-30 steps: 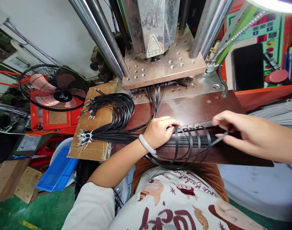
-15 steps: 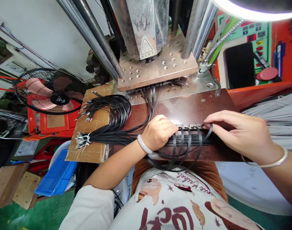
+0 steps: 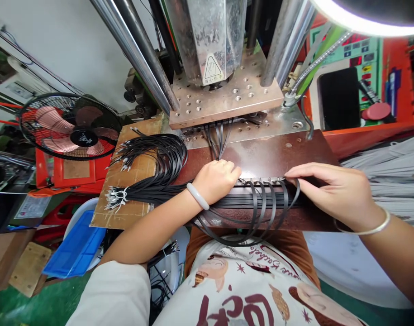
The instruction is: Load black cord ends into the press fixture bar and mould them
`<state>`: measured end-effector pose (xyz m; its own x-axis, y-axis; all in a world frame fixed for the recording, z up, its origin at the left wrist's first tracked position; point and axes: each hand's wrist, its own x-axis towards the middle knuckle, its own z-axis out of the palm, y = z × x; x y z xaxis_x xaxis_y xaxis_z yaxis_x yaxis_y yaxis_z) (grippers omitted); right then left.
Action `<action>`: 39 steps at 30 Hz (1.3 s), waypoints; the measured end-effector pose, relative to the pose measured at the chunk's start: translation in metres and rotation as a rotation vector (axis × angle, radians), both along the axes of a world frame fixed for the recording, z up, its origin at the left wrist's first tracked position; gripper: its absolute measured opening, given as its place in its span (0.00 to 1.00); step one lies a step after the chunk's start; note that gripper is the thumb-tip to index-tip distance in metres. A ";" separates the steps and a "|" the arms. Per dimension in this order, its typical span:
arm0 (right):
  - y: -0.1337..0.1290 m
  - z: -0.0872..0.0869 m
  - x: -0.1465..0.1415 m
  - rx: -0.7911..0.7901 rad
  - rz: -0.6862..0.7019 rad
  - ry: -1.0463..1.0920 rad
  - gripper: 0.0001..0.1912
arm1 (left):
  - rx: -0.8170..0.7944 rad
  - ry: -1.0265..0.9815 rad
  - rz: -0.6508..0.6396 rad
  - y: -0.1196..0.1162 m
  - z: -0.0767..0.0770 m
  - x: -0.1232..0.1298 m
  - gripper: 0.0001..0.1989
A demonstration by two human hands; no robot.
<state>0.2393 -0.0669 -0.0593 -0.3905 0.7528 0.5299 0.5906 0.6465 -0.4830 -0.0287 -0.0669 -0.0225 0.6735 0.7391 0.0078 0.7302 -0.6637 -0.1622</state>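
Observation:
My left hand (image 3: 217,181) is closed at the left end of a narrow metal strip fixture (image 3: 261,180), its fingertips hiding what they grip. At the strip's right end, my right hand (image 3: 332,188) pinches the end of a flat black cable (image 3: 297,192) between thumb and fingers. Several black cables (image 3: 272,203) loop down from the strip toward my lap, crossing a flat row of cables on the brown board (image 3: 315,158). A tied cable bundle (image 3: 142,194) passes under my left forearm, and a curled bundle (image 3: 174,158) lies behind it.
A press plate (image 3: 227,102) with a warning label above stands behind the board. Cardboard (image 3: 125,217) lies under the cable ends at the left. A fan (image 3: 71,127) is at the far left. A phone (image 3: 340,97) and control panel sit at the right. A ring lamp hangs above.
My left hand has moved left along the strip, exposing more of its left part. My right hand has shifted slightly left with the cable end. The loops hang a little differently.

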 end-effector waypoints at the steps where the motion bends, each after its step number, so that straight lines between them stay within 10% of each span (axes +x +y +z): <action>1: 0.000 0.000 0.000 0.012 0.009 -0.008 0.07 | -0.023 0.011 -0.017 0.002 0.001 0.001 0.12; 27: 0.006 -0.009 -0.013 0.149 0.208 -0.168 0.06 | -0.165 0.026 0.012 0.012 0.004 -0.003 0.11; 34: 0.004 -0.011 -0.013 0.157 0.198 -0.161 0.04 | -0.214 -0.879 0.035 0.002 -0.008 -0.012 0.06; 39: 0.004 -0.012 -0.014 0.158 0.179 -0.155 0.04 | -0.165 -0.915 -0.029 -0.006 -0.024 -0.009 0.07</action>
